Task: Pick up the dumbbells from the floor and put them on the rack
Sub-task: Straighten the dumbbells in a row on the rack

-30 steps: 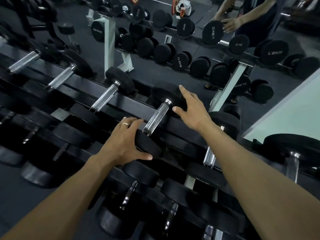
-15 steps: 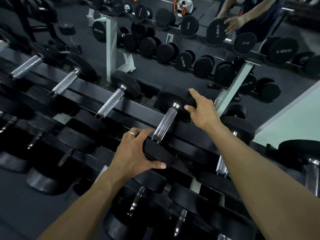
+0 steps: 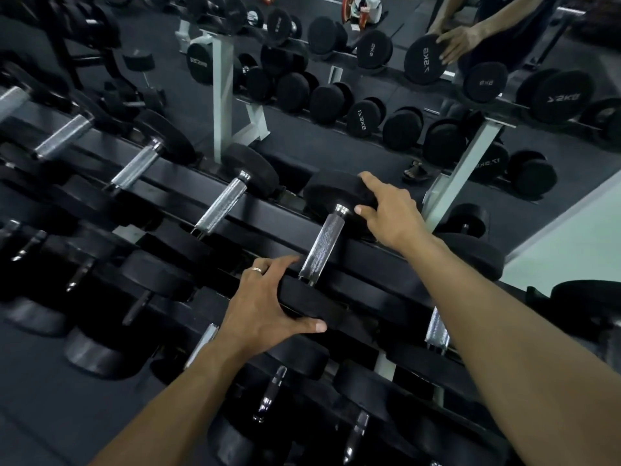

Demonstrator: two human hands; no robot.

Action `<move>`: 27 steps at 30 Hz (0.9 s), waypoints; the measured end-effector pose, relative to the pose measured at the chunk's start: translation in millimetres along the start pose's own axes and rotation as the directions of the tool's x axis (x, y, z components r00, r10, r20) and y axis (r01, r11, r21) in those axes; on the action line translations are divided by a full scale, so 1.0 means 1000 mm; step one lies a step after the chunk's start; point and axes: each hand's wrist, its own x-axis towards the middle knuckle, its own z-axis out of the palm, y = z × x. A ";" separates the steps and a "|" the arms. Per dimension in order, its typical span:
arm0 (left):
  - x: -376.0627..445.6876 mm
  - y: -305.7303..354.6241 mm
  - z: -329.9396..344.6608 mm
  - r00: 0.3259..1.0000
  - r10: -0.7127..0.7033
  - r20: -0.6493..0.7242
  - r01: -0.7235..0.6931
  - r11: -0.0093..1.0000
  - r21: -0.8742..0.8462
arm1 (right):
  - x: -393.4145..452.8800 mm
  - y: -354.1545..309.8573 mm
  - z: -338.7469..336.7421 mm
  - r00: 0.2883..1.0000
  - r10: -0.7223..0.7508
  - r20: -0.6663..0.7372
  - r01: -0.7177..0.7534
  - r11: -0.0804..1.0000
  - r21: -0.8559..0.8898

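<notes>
A black dumbbell with a knurled chrome handle lies across the top tier of the black rack. My left hand, with a ring on one finger, wraps the near head of this dumbbell, thumb under its front edge. My right hand rests on the far head with fingers spread over its top and side. The dumbbell sits in line with other dumbbells on the same tier.
Lower rack tiers hold more dumbbells. A wall mirror behind the rack reflects the rack, its white uprights and a person's arms. A pale green wall stands at the right. Dark floor lies lower left.
The view has moved in closer to the rack. Both hands stay on the same dumbbell's heads; the right hand has slid a little over the far head.
</notes>
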 end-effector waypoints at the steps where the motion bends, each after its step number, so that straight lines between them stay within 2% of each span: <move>1: 0.000 0.000 0.000 1.000 -0.007 0.007 0.008 1.000 -0.005 | 0.001 0.000 -0.001 1.000 0.007 0.008 -0.007 1.000 0.009; 3: -0.001 0.001 0.000 1.000 -0.012 0.018 0.013 1.000 -0.012 | 0.001 -0.003 -0.005 1.000 0.005 0.022 -0.005 1.000 0.001; 5: 0.000 0.001 -0.002 0.998 -0.009 0.061 0.011 1.000 -0.028 | 0.005 -0.014 -0.008 0.999 -0.035 0.009 0.036 0.996 -0.080; 8: 0.001 -0.002 -0.014 0.991 0.034 0.129 -0.035 0.999 0.001 | 0.015 -0.046 -0.004 0.983 -0.183 0.010 0.182 0.969 -0.165; 10: 0.006 -0.009 -0.029 0.996 0.083 0.014 -0.083 0.995 0.054 | 0.026 -0.069 0.006 0.956 -0.291 0.040 0.294 0.941 -0.171; 12: 0.015 -0.023 -0.047 0.988 0.086 -0.126 -0.072 0.991 0.113 | 0.039 -0.088 0.017 0.941 -0.329 0.079 0.338 0.929 -0.148; 15: 0.027 -0.047 -0.073 0.981 0.035 -0.188 -0.006 0.988 0.152 | 0.058 -0.108 0.037 0.931 -0.328 0.160 0.346 0.932 -0.109; 21: 0.046 -0.084 -0.099 0.981 -0.016 -0.194 0.064 0.968 0.243 | 0.091 -0.129 0.066 0.928 -0.244 0.282 0.258 0.966 -0.012; 23: 0.057 -0.101 -0.104 0.986 -0.060 -0.155 0.102 0.956 0.274 | 0.099 -0.131 0.072 0.932 -0.227 0.281 0.242 0.970 -0.020; 27: 0.067 -0.124 -0.116 0.984 -0.176 -0.029 0.178 0.948 0.265 | 0.110 -0.130 0.078 0.956 -0.241 0.167 0.247 0.969 -0.013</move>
